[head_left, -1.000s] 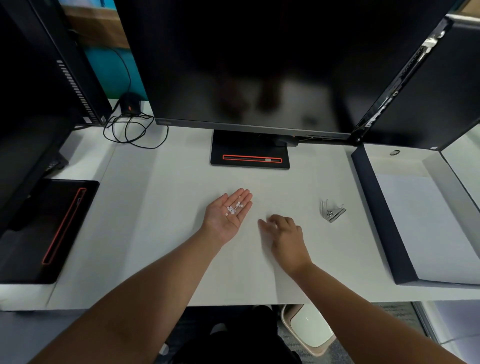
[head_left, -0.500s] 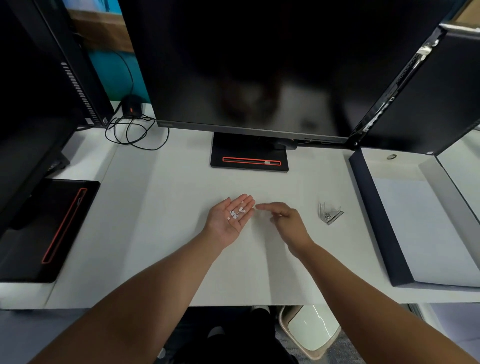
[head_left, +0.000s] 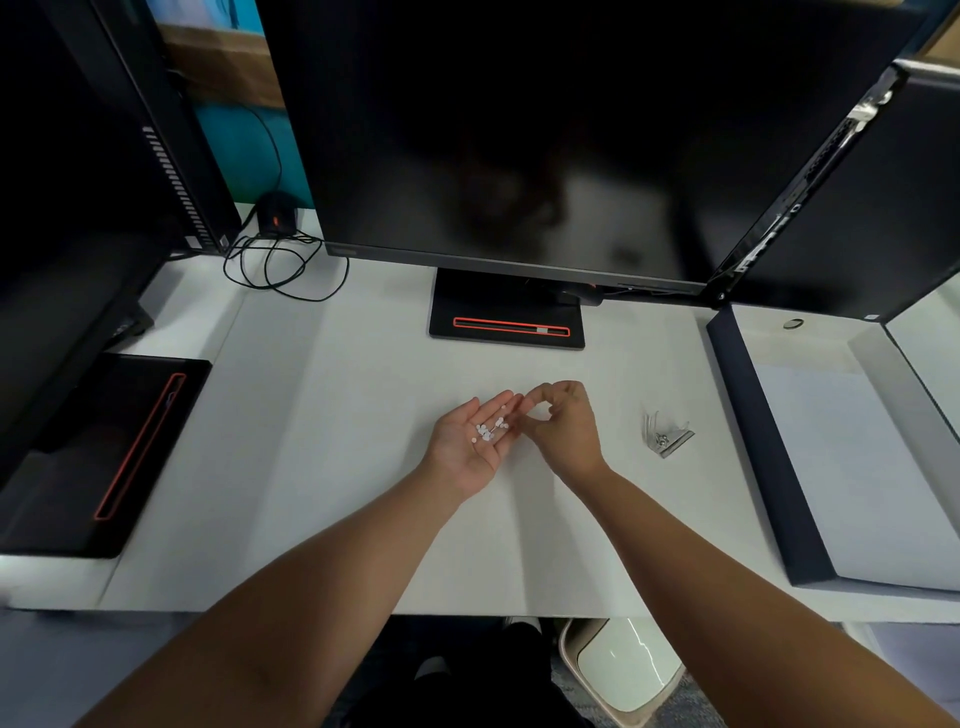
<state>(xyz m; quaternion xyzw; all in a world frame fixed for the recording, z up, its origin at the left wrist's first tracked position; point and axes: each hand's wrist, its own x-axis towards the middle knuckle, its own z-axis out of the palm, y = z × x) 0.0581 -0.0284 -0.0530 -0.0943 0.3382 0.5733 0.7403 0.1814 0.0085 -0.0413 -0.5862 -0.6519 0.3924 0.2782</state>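
The monitor (head_left: 519, 130) stood at the back of the desk (head_left: 311, 441), on its base (head_left: 506, 312). Before the base, the left hand (head_left: 475, 441) lay palm up with the pieces (head_left: 487, 431) in it. The right hand (head_left: 563, 428) was just right of it, at its fingertips. The bag (head_left: 666, 439) lay right of the hands and the box (head_left: 753, 441) further right. The cable (head_left: 280, 270) and mouse (head_left: 274, 213) lay at back left.
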